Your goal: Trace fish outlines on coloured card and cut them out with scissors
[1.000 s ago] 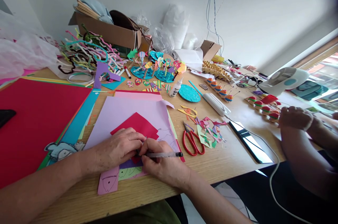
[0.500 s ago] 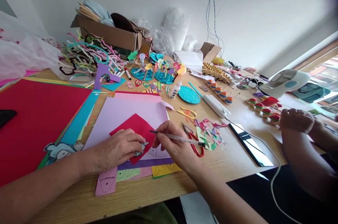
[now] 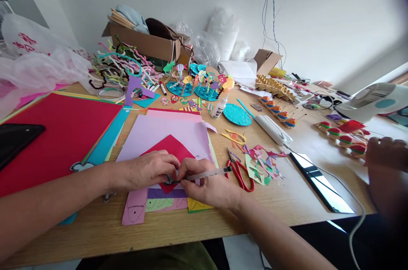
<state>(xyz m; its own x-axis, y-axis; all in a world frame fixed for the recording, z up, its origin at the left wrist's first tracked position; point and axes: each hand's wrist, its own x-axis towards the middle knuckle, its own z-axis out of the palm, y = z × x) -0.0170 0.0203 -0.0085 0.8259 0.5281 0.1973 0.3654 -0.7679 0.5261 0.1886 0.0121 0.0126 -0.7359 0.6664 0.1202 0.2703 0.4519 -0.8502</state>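
My right hand (image 3: 210,187) grips a clear-barrelled pen (image 3: 210,173), its tip down at a small grey cutout (image 3: 167,179) on a red sheet of paper (image 3: 171,146). My left hand (image 3: 143,172) presses that cutout onto the red sheet with its fingers bent together; most of the cutout is hidden beneath them. Under the red sheet lies a lilac sheet (image 3: 137,134). Pink paper (image 3: 133,214) with a drawn fish pokes out at the front, beside green and yellow pieces with fish outlines.
Red-handled scissors (image 3: 241,175) and paper scraps (image 3: 259,161) lie right of my hand, near a phone (image 3: 321,183). A glue bottle (image 3: 219,108) stands behind. Large red paper (image 3: 63,142) is at left. Another person's hand (image 3: 387,157) is at far right.
My right hand has brought the pen tip down and left to the cutout, closer to my left hand. The view has shifted, and the other person's arm sits nearer the right edge.
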